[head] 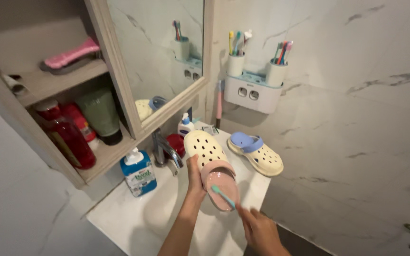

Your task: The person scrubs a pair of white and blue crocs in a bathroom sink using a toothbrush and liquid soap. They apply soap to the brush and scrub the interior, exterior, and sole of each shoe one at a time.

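Observation:
My left hand (194,176) grips a cream clog with holes and a pink heel strap (209,156), held sole-down over the white sink (167,213). My right hand (260,231) holds a teal toothbrush (223,196), whose head rests on the clog's pink insole near the heel. A second cream clog with a blue strap (256,151) lies on the sink counter to the right, by the wall.
A chrome tap (164,148) stands behind the sink, with a blue-and-white pump bottle (138,173) beside it. A wall-mounted toothbrush holder (255,85) hangs above the counter. An open shelf (105,156) at left holds red bottles and a green tube next to a mirror (160,52).

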